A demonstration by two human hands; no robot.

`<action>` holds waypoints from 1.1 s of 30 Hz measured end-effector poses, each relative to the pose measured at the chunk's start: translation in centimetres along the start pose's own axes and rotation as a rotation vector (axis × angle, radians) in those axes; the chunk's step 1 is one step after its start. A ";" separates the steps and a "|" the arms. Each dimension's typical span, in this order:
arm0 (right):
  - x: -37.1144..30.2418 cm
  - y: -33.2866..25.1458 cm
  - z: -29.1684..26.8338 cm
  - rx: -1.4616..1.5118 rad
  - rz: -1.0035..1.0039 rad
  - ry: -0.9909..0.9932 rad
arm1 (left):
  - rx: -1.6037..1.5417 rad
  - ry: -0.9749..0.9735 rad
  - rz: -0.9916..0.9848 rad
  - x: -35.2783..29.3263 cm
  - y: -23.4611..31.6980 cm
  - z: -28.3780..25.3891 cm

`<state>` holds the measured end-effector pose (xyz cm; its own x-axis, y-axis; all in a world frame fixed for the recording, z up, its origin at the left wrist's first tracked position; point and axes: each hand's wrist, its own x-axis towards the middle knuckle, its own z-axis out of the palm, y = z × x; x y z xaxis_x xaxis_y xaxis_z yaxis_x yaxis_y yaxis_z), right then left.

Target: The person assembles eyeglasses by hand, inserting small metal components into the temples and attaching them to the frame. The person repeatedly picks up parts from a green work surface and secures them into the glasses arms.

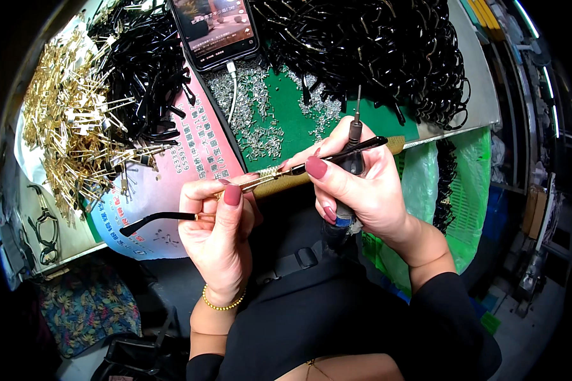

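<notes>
The left hand (pixel 219 222) pinches a thin eyeglass temple (pixel 165 217), black-tipped with a gold hinge end, above the table edge (pixel 451 130). It looks light, stiff and easily bent, so hold it near the hinge. The right hand (pixel 362 184) closes around a small screwdriver (pixel 354 136) and a black temple (pixel 343 153). A pink printed sheet (pixel 200 149) lies behind, at left.

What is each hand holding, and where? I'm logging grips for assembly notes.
The left hand pinches a gold-and-black spectacle arm near its gold hinge end. The right hand grips a small screwdriver by its handle and a black arm piece mid-length.
</notes>
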<state>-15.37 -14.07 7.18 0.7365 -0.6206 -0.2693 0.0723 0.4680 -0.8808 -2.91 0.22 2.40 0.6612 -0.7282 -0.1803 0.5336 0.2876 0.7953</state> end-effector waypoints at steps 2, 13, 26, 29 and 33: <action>-0.1 0.2 -0.4 -0.073 -0.027 -0.036 | -0.009 -0.001 -0.008 0.0 0.0 0.0; -1.7 -1.4 -2.0 -0.417 -0.085 -0.158 | 0.573 -0.279 0.116 -0.9 -0.6 1.0; 0.1 -4.3 -6.0 -1.807 -0.209 -0.322 | 0.685 -0.304 0.025 0.7 -1.2 2.3; 0.2 -4.0 -6.3 -1.773 -0.258 -0.318 | 0.634 -0.312 -0.082 1.6 -1.3 3.6; 0.4 -4.2 -5.9 -1.786 -0.192 -0.298 | 0.626 -0.294 -0.036 2.2 -1.4 4.0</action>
<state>-19.37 -20.01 8.49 0.9023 -0.3641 -0.2309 -0.4173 -0.8723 -0.2549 -4.34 -4.23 3.15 0.4312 -0.8944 -0.1190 0.0899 -0.0886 0.9920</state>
